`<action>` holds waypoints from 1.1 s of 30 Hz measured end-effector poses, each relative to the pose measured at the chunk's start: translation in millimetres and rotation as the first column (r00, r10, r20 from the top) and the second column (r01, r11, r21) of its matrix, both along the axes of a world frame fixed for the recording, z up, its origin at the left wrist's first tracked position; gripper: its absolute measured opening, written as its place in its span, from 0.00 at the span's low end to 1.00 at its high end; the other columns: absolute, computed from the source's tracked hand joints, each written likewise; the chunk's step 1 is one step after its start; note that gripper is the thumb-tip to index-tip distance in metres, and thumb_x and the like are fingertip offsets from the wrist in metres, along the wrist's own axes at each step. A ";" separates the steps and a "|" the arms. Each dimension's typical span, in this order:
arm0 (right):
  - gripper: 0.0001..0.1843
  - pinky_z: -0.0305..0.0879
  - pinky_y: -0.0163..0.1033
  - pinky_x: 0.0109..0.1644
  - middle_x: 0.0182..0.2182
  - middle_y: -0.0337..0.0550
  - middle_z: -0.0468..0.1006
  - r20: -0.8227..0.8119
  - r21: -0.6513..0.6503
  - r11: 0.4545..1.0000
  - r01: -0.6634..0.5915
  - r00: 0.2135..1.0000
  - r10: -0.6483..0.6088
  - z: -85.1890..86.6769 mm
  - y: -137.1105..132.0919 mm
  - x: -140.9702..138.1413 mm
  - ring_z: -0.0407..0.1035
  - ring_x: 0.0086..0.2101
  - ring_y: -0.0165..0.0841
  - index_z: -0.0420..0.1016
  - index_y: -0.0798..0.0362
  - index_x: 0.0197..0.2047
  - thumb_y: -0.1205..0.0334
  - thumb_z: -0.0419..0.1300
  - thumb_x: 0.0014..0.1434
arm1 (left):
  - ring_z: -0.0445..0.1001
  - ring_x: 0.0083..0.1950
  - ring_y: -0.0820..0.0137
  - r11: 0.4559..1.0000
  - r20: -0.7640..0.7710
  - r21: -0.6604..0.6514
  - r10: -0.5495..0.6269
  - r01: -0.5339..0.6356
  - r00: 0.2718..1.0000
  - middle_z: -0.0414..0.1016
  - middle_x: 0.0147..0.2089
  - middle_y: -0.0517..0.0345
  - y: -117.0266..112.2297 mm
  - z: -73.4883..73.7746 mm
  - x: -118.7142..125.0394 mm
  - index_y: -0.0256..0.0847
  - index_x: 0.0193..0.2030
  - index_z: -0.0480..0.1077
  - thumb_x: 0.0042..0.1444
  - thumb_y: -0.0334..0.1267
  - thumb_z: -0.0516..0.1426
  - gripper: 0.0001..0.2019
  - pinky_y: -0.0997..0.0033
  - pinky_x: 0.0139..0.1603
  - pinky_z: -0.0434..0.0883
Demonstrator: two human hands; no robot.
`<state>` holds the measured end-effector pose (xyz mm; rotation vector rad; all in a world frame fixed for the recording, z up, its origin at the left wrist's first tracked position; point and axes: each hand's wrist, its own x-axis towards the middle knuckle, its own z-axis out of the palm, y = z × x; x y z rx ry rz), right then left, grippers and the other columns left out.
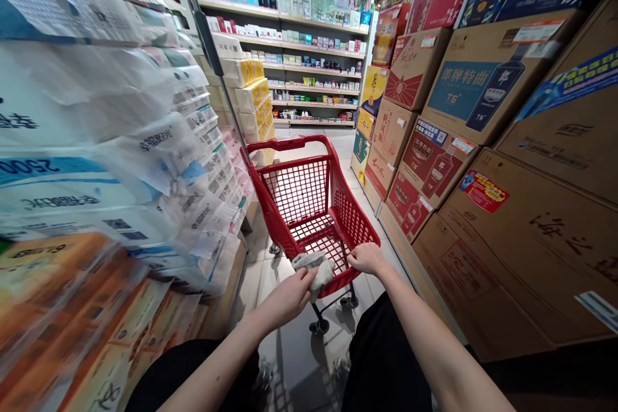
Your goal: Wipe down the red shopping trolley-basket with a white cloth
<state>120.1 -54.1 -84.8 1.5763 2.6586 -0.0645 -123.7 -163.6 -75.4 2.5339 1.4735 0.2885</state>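
A red plastic shopping cart stands in front of me, its handle bar on the far side and its wheels on the tiled floor. My left hand is closed on a pale grey-green cloth, which lies against the near rim of the basket. At the near right corner, my right hand has its fingers curled over the rim. A dark pole with a thick grip rises from the cart's left side. Nothing lies in the visible part of the basket.
Wrapped tissue packs are stacked high along the left, with orange packs low down. Cardboard cartons form a wall on the right. Beyond the cart, shelves of small goods cross the aisle's end. Tiled floor runs between.
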 end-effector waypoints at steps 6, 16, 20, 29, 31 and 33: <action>0.21 0.52 0.33 0.30 0.26 0.43 0.79 -0.030 0.019 1.000 0.009 1.000 -0.008 -1.0 -2.2 -5.0 0.71 0.28 0.32 0.80 0.52 0.28 0.55 0.48 0.59 | 0.70 0.44 0.64 0.962 -0.291 0.247 -0.043 0.118 0.956 0.71 0.41 0.52 17.6 13.0 -15.3 0.44 0.51 0.65 0.58 0.28 0.47 0.16 0.63 0.46 0.65; 0.21 0.52 0.33 0.30 0.25 0.43 0.79 -0.040 0.032 0.999 -0.002 0.999 0.003 -5.8 -1.9 -5.5 0.70 0.27 0.32 0.79 0.51 0.27 0.56 0.47 0.59 | 0.64 0.59 0.64 0.868 -0.322 0.390 -0.184 0.307 0.929 0.69 0.54 0.49 25.9 -3.6 -20.2 0.38 0.56 0.62 0.61 0.28 0.46 0.17 0.56 0.66 0.53; 0.22 0.51 0.33 0.29 0.25 0.42 0.79 -0.055 0.048 0.998 -0.027 0.998 0.030 -9.0 0.5 -5.3 0.70 0.26 0.30 0.79 0.51 0.26 0.57 0.46 0.60 | 0.61 0.61 0.64 0.877 -0.337 0.391 -0.145 0.279 0.930 0.67 0.57 0.49 43.5 -6.8 -35.1 0.38 0.56 0.62 0.62 0.29 0.46 0.17 0.56 0.67 0.52; 0.22 0.55 0.36 0.36 0.28 0.46 0.79 -0.090 0.147 0.989 -0.009 0.996 0.023 -13.6 3.3 -12.6 0.71 0.31 0.33 0.79 0.54 0.28 0.59 0.45 0.61 | 0.64 0.58 0.64 0.895 -0.295 0.416 -0.036 0.163 0.955 0.69 0.51 0.50 48.4 -0.8 -17.1 0.38 0.49 0.65 0.59 0.26 0.48 0.13 0.56 0.66 0.52; 0.22 0.55 0.37 0.40 0.29 0.47 0.79 -0.155 0.203 0.979 0.023 0.988 0.009 -18.2 -5.6 -23.9 0.71 0.33 0.33 0.79 0.54 0.29 0.61 0.45 0.62 | 0.65 0.56 0.65 0.892 -0.286 0.423 -0.037 0.161 0.957 0.69 0.50 0.51 50.9 1.0 -10.9 0.38 0.47 0.65 0.59 0.25 0.48 0.12 0.56 0.65 0.52; 0.21 0.54 0.38 0.42 0.29 0.48 0.79 -0.231 0.229 0.971 0.071 0.973 -0.017 -23.5 -15.6 -37.3 0.71 0.33 0.33 0.78 0.54 0.29 0.61 0.46 0.62 | 0.66 0.54 0.65 0.889 -0.286 0.429 -0.037 0.162 0.958 0.70 0.48 0.51 55.0 2.1 -5.1 0.38 0.46 0.65 0.59 0.26 0.48 0.11 0.56 0.64 0.54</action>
